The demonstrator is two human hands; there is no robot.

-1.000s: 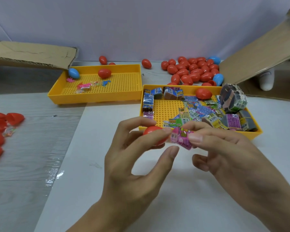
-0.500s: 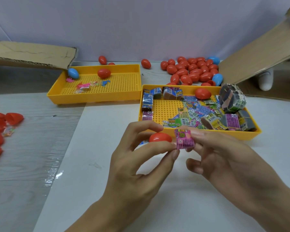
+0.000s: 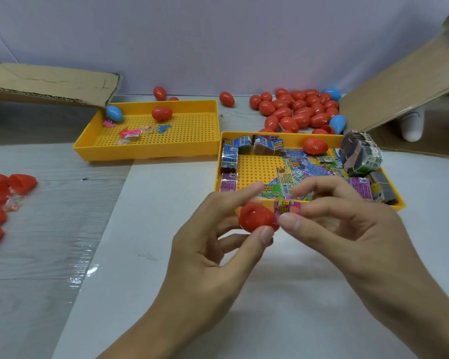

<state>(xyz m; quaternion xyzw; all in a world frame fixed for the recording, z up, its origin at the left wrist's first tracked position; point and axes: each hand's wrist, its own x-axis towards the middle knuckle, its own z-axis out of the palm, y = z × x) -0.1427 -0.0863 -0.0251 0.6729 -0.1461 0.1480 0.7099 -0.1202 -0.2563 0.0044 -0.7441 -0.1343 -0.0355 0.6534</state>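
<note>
left hand (image 3: 208, 244): grips red egg shell (image 3: 254, 216) at frame centre, above the desk (image 3: 166, 294) | right hand (image 3: 353, 229): pinches pink leaflet (image 3: 287, 209), its edge touching the shell | yellow tray (image 3: 397, 203) of leaflets just behind, right of centre

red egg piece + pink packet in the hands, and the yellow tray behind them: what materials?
Red egg piece, held in the left hand: likely hard moulded plastic, smooth and glossy, sheen on its curve. Pink packet, pinched by the right hand: probably printed paper or thin card; matte, flat faces, though blurred. Yellow tray: rigid moulded plastic, semi-matte, regular grid of holes.
</note>
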